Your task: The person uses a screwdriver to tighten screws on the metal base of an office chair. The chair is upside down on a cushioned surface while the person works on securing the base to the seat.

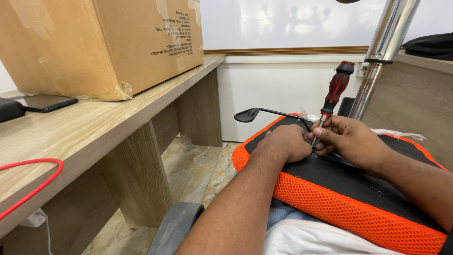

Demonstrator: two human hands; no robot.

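Observation:
An upturned chair seat with orange mesh edging and a black underside lies across my lap. A red-and-black screwdriver stands nearly upright on the black underside. My right hand grips its shaft low down, fingers pinched around the metal. My left hand is curled into a fist right beside it, pressing on the seat at the screwdriver's tip; what it holds is hidden. A black lever with a flat paddle end sticks out to the left of the seat. The chrome chair column rises behind my right hand.
A wooden desk runs along the left, carrying a large cardboard box, a dark phone and a red cable. A black armrest is near my left elbow. Marble-pattern floor and a white wall lie beyond.

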